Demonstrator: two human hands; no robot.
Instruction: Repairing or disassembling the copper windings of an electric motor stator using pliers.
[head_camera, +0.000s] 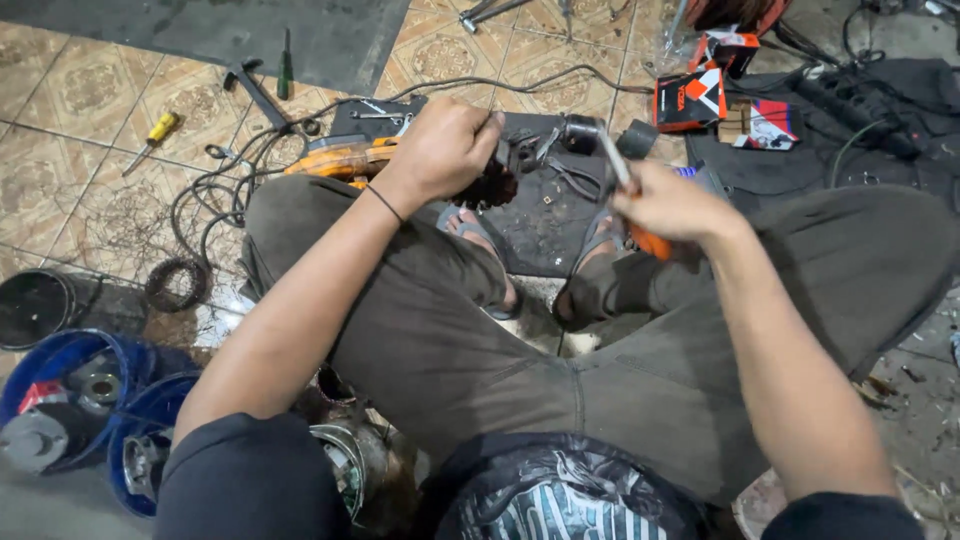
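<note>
I sit cross-legged on a tiled floor. My left hand (447, 147) is closed around a dark, greasy motor part (497, 178) with reddish-brown windings, held above my feet. My right hand (672, 205) grips the orange handle (650, 243) of a small hammer whose metal shaft (615, 160) and head (583, 130) rise up and to the left, close to the motor part. Both hands hover over a dark mat (545, 215) strewn with small metal pieces.
An orange power tool (340, 160) with a black cord (215, 195) lies to the left. Screwdrivers (155, 135) rest on the tiles. Orange-and-black boxes (690, 98) stand at the back right. Blue tubs (60, 385) with metal parts sit at the lower left.
</note>
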